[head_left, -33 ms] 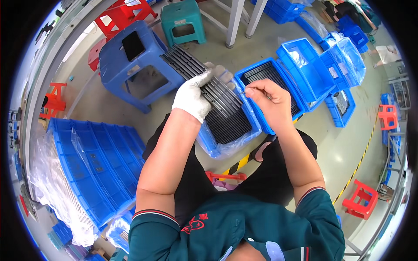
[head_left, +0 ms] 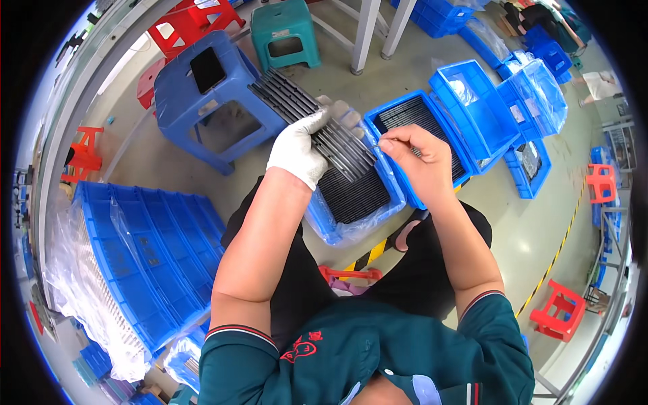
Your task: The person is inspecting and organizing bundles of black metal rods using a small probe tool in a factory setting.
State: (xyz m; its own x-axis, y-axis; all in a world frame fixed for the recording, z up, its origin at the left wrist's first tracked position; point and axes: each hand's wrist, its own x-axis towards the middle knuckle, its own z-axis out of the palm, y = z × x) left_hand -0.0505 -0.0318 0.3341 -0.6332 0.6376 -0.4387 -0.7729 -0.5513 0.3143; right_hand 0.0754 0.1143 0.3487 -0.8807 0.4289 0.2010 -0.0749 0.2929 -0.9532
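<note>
My left hand (head_left: 297, 155), in a white glove, is wrapped around a row of thin black rods (head_left: 345, 150). The rods slant from upper left to lower right. Beside their lower right ends, my bare right hand (head_left: 425, 162) is closed in a pinch. A small thin piece (head_left: 375, 145) shows at its fingertips; I cannot make out its kind. Under the rods stands a plastic-lined blue bin (head_left: 331, 233), with many black rods (head_left: 354, 199) lying in it. Right of it, partly behind my right hand, another blue bin (head_left: 399, 102) also holds black rods.
A blue stool (head_left: 179, 101) with a dark flat object on top stands at upper left, near a green stool (head_left: 283, 23). Stacked blue crates (head_left: 148, 250) rise at left. More blue bins (head_left: 496, 138) sit at right, and a red stool (head_left: 559, 310) at lower right.
</note>
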